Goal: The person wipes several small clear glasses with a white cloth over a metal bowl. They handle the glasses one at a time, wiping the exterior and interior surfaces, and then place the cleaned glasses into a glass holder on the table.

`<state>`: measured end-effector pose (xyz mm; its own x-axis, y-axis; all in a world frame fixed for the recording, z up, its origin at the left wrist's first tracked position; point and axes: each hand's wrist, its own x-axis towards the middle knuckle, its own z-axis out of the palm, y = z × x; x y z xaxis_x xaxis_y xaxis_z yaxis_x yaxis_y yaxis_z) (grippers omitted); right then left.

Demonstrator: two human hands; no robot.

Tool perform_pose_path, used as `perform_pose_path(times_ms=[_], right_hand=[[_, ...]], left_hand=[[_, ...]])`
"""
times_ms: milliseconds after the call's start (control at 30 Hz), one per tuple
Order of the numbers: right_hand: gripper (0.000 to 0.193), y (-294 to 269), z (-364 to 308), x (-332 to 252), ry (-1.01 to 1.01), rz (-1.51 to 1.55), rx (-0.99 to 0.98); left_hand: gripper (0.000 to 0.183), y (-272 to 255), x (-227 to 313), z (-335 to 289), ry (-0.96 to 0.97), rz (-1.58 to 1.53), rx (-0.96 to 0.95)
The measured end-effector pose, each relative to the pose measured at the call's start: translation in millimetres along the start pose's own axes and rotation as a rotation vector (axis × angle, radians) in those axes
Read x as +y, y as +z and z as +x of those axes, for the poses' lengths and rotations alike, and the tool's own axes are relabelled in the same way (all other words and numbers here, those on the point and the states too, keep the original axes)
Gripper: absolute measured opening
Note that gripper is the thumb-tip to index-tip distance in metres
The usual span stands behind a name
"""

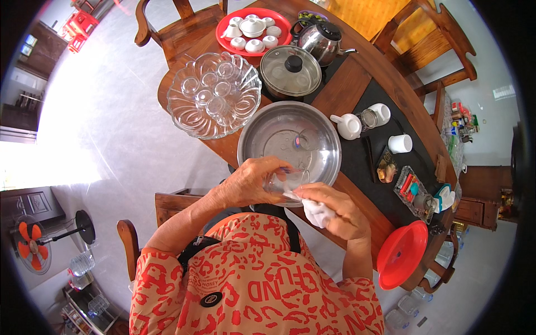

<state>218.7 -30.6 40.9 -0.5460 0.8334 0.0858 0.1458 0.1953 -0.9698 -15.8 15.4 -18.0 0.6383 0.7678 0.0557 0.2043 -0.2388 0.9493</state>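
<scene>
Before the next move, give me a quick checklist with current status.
1. Left hand gripping clear glass: ok.
2. Right hand holding white cloth at the glass: ok.
3. Glass over the metal basin's near side: ok.
4. Tumblers inside the scalloped glass bowl: ok, several grouped there.
5. Lid on the pot beyond the basin: ok.
6. Cloth dry: cannot tell.

Counted: hands [258, 177], two; cloth [318, 214], one; hand-held glass [295, 178], one; basin [255, 144], one; pot [279, 78], one; kettle [317, 46], one; bowl [180, 113], one; red trays [401, 255], two; fan [33, 248], one; glasses [216, 106] in bowl overlap, exact total not verifiable
</scene>
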Motion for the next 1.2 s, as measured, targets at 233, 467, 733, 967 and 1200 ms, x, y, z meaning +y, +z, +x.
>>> perform_pose_path(times_ms=[233,467,733,967,1200], right_hand=[[0.04,12.5,-1.0,19.5,-0.078,-0.369,0.25],[0.036,27.8,-0.1,24.5,0.056,-0.509,0.309],[0.032,6.2,-13.0,40.1,0.084,-0.114,-0.032],[0.037,39.0,5.1,39.5,-0.001,-0.635,0.394],[0.035,26.1,3.1,44.6,0.104,-0.326,0.01]], left_hand=[[0.057,1.6,3.9,0.1,0.067,0.082,0.053],[0.051,3.8,11.6,-0.2,0.152,0.266,0.118],[0.05,9.4,3.3,-4.1,0.18,0.329,0.092],[0.049,9.8,4.7,-1.9,0.181,0.331,0.077],[0.051,11.4,-1.0,-4.0,0.188,0.351,0.073]])
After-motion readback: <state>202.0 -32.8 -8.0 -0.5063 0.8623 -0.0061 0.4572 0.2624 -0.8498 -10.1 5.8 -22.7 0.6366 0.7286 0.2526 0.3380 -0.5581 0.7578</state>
